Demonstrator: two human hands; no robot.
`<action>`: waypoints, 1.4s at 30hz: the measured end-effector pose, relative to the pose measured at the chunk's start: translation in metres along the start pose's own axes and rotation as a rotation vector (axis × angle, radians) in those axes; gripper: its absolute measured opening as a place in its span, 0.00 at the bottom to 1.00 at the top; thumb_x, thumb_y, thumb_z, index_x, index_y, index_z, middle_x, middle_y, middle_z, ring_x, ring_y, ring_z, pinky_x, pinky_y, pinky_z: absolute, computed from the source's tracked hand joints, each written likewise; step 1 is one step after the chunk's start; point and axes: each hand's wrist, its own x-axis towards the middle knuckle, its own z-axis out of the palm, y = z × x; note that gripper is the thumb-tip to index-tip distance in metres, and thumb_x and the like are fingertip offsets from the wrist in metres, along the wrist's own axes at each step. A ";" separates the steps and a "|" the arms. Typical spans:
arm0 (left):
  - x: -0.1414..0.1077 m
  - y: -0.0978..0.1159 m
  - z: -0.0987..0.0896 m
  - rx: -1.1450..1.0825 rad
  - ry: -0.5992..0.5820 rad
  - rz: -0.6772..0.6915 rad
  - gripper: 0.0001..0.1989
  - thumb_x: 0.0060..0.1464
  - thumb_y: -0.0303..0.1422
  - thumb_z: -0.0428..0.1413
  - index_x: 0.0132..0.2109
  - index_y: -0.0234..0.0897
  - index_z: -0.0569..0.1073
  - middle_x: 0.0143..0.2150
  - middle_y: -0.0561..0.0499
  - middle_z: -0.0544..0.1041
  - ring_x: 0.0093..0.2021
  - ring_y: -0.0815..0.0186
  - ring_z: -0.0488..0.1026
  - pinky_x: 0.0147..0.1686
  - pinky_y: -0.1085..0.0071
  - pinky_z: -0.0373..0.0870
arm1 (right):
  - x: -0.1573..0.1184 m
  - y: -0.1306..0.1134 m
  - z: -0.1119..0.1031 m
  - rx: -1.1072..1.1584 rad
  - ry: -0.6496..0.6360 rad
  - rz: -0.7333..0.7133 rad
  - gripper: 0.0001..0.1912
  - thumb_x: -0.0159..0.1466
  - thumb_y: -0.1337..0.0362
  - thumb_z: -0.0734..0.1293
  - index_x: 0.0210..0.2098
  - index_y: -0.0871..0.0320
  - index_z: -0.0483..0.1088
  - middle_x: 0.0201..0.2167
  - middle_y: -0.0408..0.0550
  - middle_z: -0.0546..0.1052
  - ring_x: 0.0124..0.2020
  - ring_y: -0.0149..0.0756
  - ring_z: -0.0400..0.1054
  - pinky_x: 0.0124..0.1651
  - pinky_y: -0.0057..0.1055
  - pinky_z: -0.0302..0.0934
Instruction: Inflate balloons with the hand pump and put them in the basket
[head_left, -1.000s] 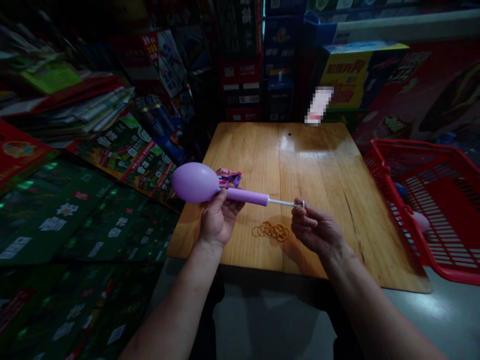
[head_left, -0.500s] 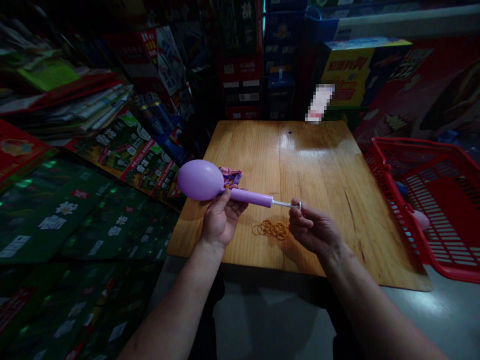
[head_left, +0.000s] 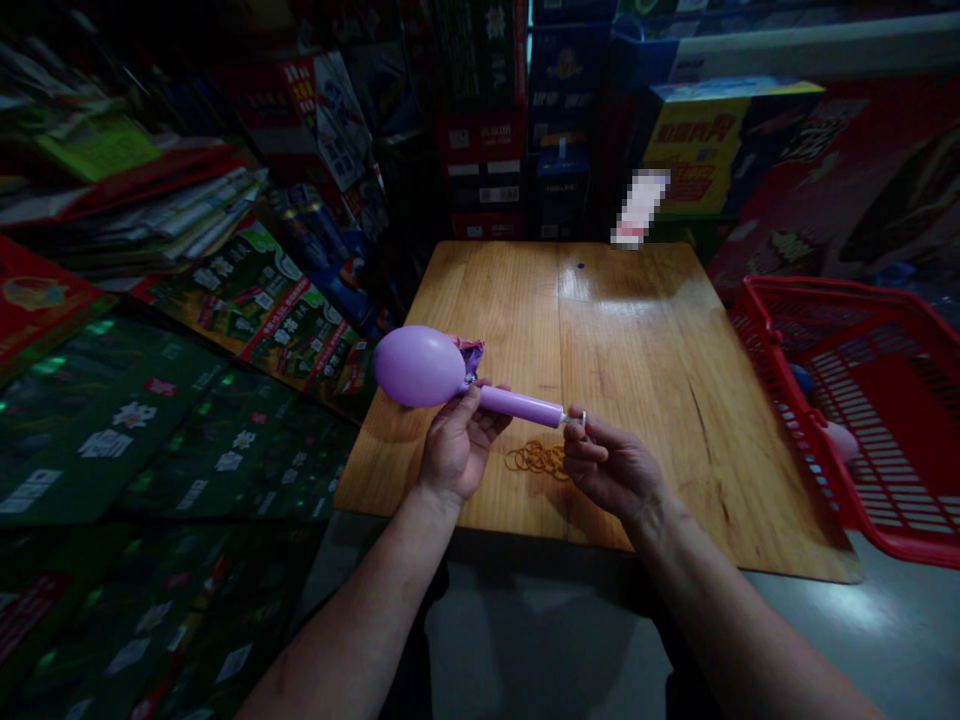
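Observation:
A purple balloon [head_left: 420,366], partly inflated, sits on the nozzle end of a purple hand pump [head_left: 521,405]. My left hand [head_left: 457,440] pinches the balloon's neck at the nozzle, with the pump lying across its fingers. At the other end, my right hand [head_left: 611,462] grips the white ring handle of the pump, whose rod is nearly all inside the barrel. Behind the balloon, a small pile of uninflated balloons [head_left: 472,352] is partly hidden. Below the pump, several tan rubber bands [head_left: 534,457] lie loosely heaped on the wooden table [head_left: 630,350].
A red plastic basket [head_left: 795,440] stands at the table's right side, with a few items inside. Green boxes [head_left: 172,420] are stacked along the left. More cartons [head_left: 484,150] and a yellow box [head_left: 690,150] line the far edge.
My right hand has pushed the rod into the barrel, moving left. My left hand, the balloon and the pump have shifted slightly right. The balloon looks about the same size.

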 end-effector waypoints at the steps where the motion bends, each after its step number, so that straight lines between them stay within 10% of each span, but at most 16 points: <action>1: 0.002 0.004 -0.001 -0.004 0.008 0.012 0.11 0.58 0.35 0.62 0.47 0.36 0.78 0.46 0.43 0.82 0.49 0.58 0.79 0.53 0.59 0.72 | -0.002 -0.005 0.000 -0.004 0.009 -0.006 0.08 0.62 0.71 0.71 0.41 0.59 0.71 0.28 0.39 0.75 0.18 0.18 0.58 0.23 0.17 0.59; 42: 0.002 0.013 -0.006 0.001 -0.052 0.063 0.11 0.59 0.36 0.61 0.49 0.39 0.78 0.51 0.44 0.81 0.55 0.56 0.76 0.56 0.54 0.71 | -0.002 -0.005 -0.005 0.063 -0.052 -0.033 0.08 0.63 0.72 0.70 0.42 0.62 0.72 0.29 0.40 0.76 0.19 0.17 0.61 0.24 0.17 0.60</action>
